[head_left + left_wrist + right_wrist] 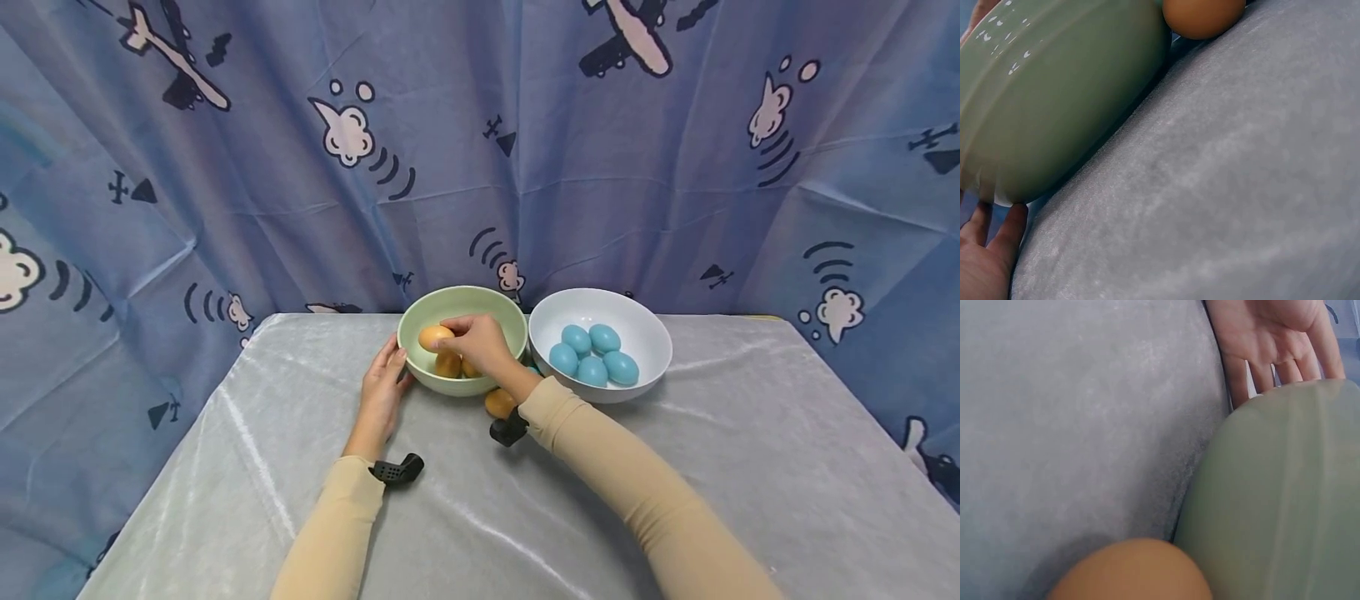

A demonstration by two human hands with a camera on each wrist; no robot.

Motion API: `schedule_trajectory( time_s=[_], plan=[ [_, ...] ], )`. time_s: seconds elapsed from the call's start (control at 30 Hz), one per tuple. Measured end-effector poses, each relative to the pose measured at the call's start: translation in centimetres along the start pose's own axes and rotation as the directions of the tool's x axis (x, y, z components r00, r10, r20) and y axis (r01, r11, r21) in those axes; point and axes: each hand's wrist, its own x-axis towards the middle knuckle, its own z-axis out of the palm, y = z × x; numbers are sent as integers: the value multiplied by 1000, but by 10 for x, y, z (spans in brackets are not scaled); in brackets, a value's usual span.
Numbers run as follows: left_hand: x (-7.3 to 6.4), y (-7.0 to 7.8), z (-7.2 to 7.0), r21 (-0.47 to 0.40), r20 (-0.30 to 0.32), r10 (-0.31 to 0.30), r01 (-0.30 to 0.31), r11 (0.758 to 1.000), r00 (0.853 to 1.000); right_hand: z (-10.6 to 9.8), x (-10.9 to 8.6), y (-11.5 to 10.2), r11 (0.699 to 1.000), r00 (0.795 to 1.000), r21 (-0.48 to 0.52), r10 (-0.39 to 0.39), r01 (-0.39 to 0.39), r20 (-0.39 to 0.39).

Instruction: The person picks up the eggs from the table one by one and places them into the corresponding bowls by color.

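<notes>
Over the green bowl [462, 301], my right hand [482, 342] pinches a light-brown egg [435, 337] between thumb and fingertips. Other brown eggs [447, 364] lie inside that bowl, partly hidden by the hand. My left hand [382, 395] rests against the bowl's left side, its fingers extended along the outer wall; the right wrist view shows these straight fingers [1262, 376] touching the bowl [1272, 487]. On the cloth, close to the bowl's front, lies another brown egg [499, 404], which the left wrist view shows as a smooth egg [1204, 15] beside the bowl wall.
Touching or nearly touching the green bowl on its right is a white bowl [651, 337] with several blue eggs [592, 371]. A bit of blue [533, 369] shows between the bowls behind my right wrist. Grey cloth [465, 525] covers the table; a patterned curtain [450, 167] hangs behind.
</notes>
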Motion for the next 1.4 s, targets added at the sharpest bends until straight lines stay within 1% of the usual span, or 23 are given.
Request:
schedule_trajectory(
  time_s=[0.23, 0.43, 0.6, 0.87, 1.1, 1.3, 1.4],
  plan=[
    [-1, -3, 1, -10, -3, 5, -5, 1000, 1000, 7, 2, 2, 1000, 1000, -13, -5, 5, -11],
    [-1, -3, 1, -19, -7, 14, -14, 1000, 1000, 11, 2, 2, 998, 1000, -62, -23, 23, 3],
    [-2, -2, 0, -18, -3, 18, -18, 1000, 1000, 13, 2, 3, 996, 1000, -81, -24, 24, 7],
    [-3, 0, 0, -9, -5, 5, -5, 1000, 1000, 15, 3, 5, 990, 998, -132, -36, 42, 45],
    [-3, 0, -1, 1, -5, -2, 2, 1000, 1000, 16, 5, 7, 979, 997, -199, -23, 37, 68],
    [-1, -2, -2, 1, -2, -5, 5, 1000, 1000, 15, 4, 6, 975, 997, -219, -7, 24, 75],
    [-2, -2, -1, 5, 0, -3, 3, 1000, 1000, 15, 4, 6, 968, 997, -248, -6, 25, 77]
  ],
)
